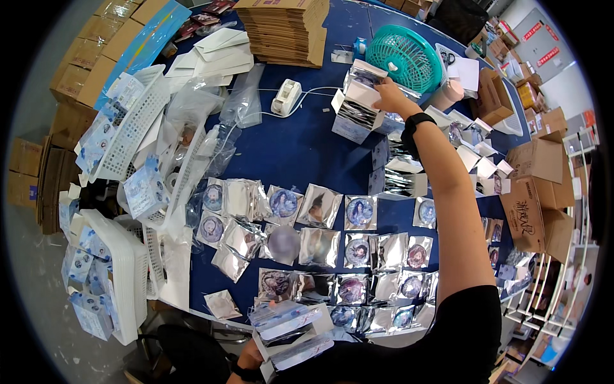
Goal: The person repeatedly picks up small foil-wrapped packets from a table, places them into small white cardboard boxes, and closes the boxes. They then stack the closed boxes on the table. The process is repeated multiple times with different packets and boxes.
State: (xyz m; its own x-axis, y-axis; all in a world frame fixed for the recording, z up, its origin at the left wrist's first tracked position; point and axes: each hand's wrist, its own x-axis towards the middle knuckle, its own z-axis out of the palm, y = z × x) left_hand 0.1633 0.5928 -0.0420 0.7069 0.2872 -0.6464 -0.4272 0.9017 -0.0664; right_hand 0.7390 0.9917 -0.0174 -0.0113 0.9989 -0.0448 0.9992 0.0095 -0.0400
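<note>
1. the left hand (251, 356) is at the lower edge of the view, closed on the left side of an open printed box (291, 333). this box is white with blue and violet pictures, tilted, and it is close to the person's body, in front of the near table edge.
2. the right hand (391, 99) is stretched far over the table, with fingers bent at the upper right part of a white carton (358, 115). i cannot tell if the fingers pinch something or only touch.
3. the white carton stands open on the blue table (288, 153), and many thin silver packets are standing packed inside it.
4. between the two hands, foil packets (360, 212) lie in several rows on the table. some show a round picture, others only shiny silver. one loose packet (222, 304) lies apart, near the lower left edge.
5. under the right forearm there are more open boxes (400, 179), also filled with packets.
6. just beyond the right hand is a green basket (409, 48), and near it a pale pink cylinder (446, 95).
7. at the far side stands a stack of flat cardboard (281, 35); nearer is a white power socket (286, 97) with its cable.
8. on the left side are white plastic baskets (131, 121) with blue printed boxes (94, 313).
</note>
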